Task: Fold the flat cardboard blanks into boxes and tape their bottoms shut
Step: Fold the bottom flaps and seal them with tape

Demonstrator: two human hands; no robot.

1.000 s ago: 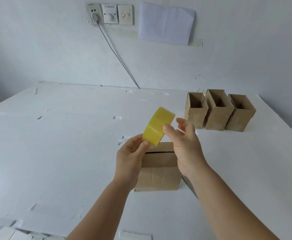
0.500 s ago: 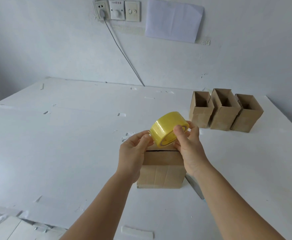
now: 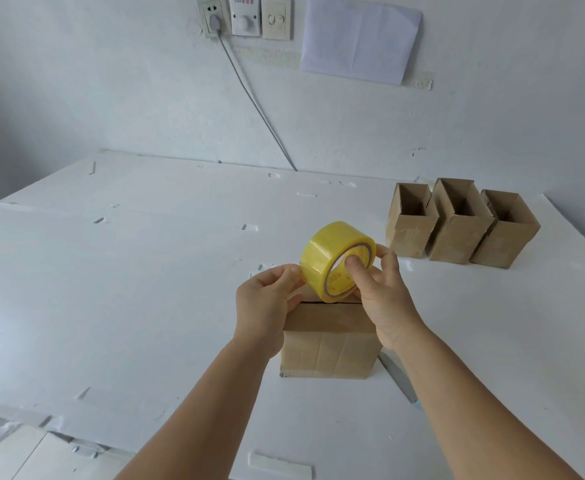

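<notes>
A yellow tape roll (image 3: 332,261) is held just above a folded brown cardboard box (image 3: 329,341) standing on the white table (image 3: 111,289). My right hand (image 3: 381,299) grips the roll, thumb on its printed core and fingers behind its rim. My left hand (image 3: 267,306) pinches at the roll's lower left edge, beside the box's top left corner. The seam between the box's closed flaps shows as a dark line under the roll.
Three open-topped cardboard boxes (image 3: 457,226) stand in a row at the back right. A grey blade-like tool (image 3: 398,375) lies on the table under my right forearm. A cable (image 3: 256,102) runs from the wall socket down behind the table.
The tape roll has come down toward the box top and turned so its printed core faces me. Both hands lowered with it.
</notes>
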